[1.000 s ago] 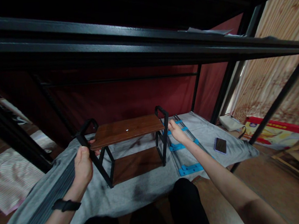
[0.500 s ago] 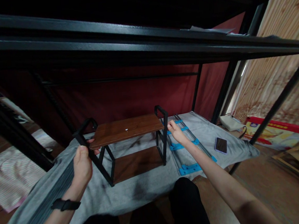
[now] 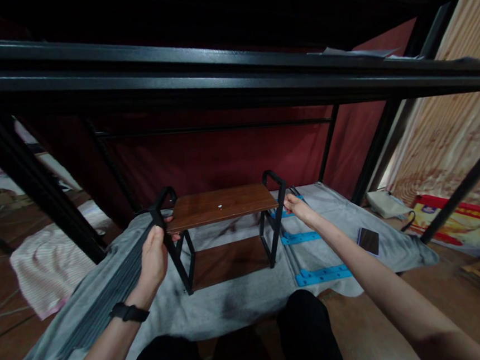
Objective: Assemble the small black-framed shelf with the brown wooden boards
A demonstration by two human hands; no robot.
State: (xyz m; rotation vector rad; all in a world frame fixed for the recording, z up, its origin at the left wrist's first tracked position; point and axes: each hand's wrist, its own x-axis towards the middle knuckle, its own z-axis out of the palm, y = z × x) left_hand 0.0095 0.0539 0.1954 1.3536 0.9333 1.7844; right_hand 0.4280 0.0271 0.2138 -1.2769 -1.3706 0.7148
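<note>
- Dark-brown wood top on small shelf rack, black metal side frames, lower board underneath; sits on grey sheet over bed platform, centred under black bunk rail.
- L hand clenched round left side frame near top corner, thumb up; black watch on wrist.
- R hand grasping right side frame just below its handle loop. One grip per side, prob. to keep rack level and steady (both ends equally controlled).
- Rack upright, feet seemingly touching sheet; can't tell if weight fully down.
- Blue brackets w/ thin rods flat on sheet just right of rack, near R forearm.
- Phone further right, near sheet edge.
- Pale striped cloth on floor at left, well apart.
</note>
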